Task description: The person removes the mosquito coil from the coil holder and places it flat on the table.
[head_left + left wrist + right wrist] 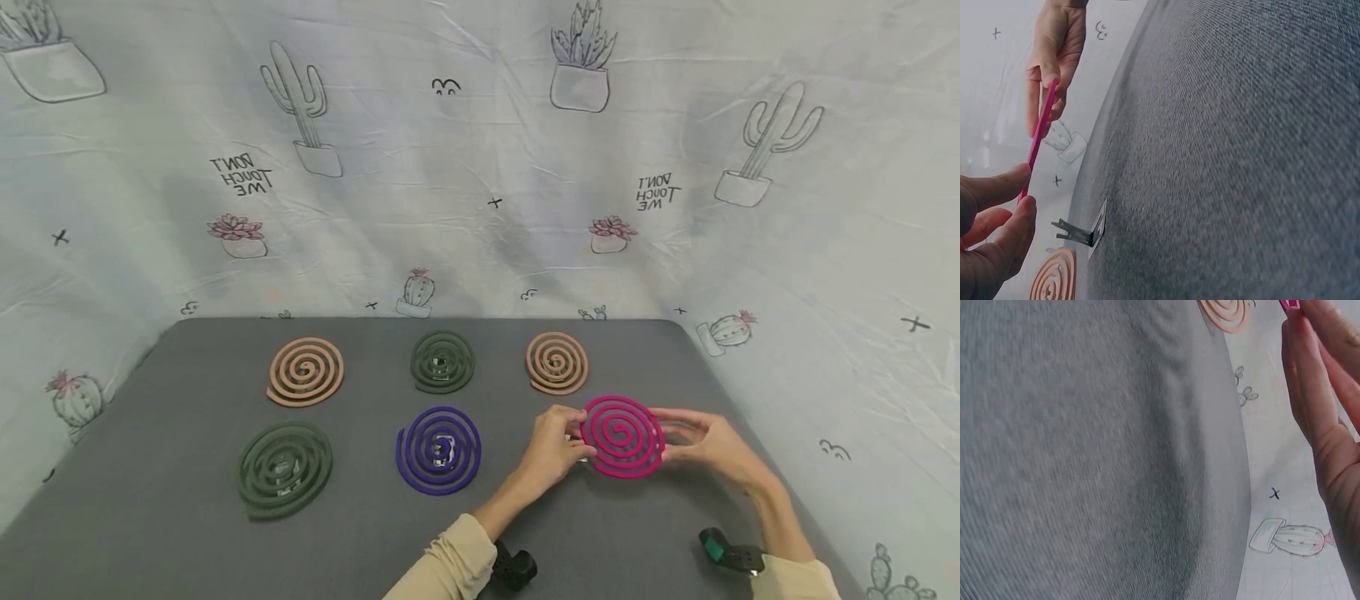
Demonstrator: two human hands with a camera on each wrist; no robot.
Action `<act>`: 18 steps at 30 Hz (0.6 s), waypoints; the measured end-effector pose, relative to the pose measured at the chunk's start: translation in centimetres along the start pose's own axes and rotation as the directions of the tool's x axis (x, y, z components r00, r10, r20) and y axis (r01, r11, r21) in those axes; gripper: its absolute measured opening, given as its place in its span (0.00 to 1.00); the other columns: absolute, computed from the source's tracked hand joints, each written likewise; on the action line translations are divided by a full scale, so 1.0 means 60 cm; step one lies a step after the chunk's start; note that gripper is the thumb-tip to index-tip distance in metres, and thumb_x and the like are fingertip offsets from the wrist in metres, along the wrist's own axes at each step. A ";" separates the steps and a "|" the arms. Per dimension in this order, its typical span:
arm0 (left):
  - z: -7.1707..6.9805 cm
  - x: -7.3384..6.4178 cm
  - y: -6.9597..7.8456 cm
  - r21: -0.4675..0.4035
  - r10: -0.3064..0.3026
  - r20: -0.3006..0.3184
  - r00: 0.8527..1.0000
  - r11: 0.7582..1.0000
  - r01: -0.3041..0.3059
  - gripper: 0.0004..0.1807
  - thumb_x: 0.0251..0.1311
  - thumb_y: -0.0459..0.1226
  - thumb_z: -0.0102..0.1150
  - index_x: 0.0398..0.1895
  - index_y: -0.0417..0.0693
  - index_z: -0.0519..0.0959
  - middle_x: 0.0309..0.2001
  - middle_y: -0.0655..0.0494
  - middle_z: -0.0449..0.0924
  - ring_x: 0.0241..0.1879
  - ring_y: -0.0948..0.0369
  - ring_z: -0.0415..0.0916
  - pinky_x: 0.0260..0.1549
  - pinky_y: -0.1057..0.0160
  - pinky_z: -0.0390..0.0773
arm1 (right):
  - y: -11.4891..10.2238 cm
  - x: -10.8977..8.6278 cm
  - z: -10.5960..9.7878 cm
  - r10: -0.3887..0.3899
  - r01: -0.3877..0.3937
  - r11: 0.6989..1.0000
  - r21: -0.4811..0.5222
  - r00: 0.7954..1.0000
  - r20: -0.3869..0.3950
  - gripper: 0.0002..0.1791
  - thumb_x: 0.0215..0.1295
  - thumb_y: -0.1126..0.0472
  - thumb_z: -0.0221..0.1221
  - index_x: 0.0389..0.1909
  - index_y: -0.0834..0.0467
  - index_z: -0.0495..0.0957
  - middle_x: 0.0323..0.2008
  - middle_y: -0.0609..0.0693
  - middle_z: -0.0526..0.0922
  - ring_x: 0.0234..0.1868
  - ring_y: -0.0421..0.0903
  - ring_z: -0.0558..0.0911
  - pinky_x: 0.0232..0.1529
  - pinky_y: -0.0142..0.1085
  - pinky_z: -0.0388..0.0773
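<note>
A pink mosquito coil [619, 431] is held up off the table between both hands. My left hand [551, 450] pinches its left edge between thumb and fingers. At the opposite edge my right hand [718, 446] grips it with thumb and fingertips. Edge-on in the left wrist view, the pink coil [1039, 139] looks flat and thin, clear of the table. A small metal stand [1097, 230] with an upright prong stands on the table near it. Just a tip of the pink coil [1290, 304] shows in the right wrist view, at the right hand's [1322, 406] fingertips.
Left of the hands lies a purple coil [406, 454]; a green coil [327, 467] is farther left. Behind are two orange coils [341, 372] and another green coil [413, 364]. Metal shows under some. A cactus-print cloth [480, 167] hangs around the grey table [172, 417].
</note>
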State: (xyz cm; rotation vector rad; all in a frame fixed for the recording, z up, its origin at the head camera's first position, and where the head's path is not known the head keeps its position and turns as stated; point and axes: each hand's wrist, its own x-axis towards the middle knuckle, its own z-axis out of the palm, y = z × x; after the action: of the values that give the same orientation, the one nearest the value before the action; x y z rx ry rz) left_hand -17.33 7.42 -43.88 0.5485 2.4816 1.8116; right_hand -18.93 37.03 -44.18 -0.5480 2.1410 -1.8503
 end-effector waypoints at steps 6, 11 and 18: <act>0.014 0.002 0.006 0.007 -0.018 -0.004 1.000 1.000 0.018 0.24 0.57 0.21 0.79 0.57 0.22 0.84 0.55 0.34 0.83 0.45 0.51 0.88 0.41 0.75 0.88 | -0.002 -0.009 -0.014 0.006 -0.006 1.000 0.006 1.000 -0.003 0.32 0.62 0.82 0.68 0.61 0.50 0.88 0.56 0.33 0.90 0.56 0.30 0.88 0.48 0.30 0.91; 0.025 0.004 0.007 0.014 -0.011 -0.012 1.000 1.000 0.011 0.24 0.56 0.22 0.79 0.56 0.23 0.84 0.54 0.36 0.83 0.43 0.53 0.88 0.38 0.76 0.86 | -0.003 -0.013 -0.025 0.018 -0.018 1.000 -0.012 1.000 0.005 0.32 0.63 0.82 0.68 0.61 0.48 0.87 0.56 0.31 0.90 0.56 0.29 0.87 0.47 0.30 0.91; 0.038 0.003 0.008 -0.019 -0.014 -0.001 1.000 1.000 0.014 0.23 0.57 0.21 0.79 0.56 0.21 0.83 0.53 0.36 0.81 0.45 0.50 0.87 0.40 0.77 0.87 | -0.002 -0.017 -0.039 0.010 -0.010 1.000 0.011 0.998 0.060 0.33 0.65 0.83 0.66 0.64 0.50 0.86 0.58 0.31 0.89 0.58 0.29 0.87 0.49 0.31 0.91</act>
State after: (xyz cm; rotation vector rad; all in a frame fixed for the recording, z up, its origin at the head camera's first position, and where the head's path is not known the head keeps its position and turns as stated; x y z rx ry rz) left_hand -16.88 9.68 -44.14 0.5278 2.4591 1.8291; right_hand -19.01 39.57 -43.75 -0.5821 2.0901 -1.8160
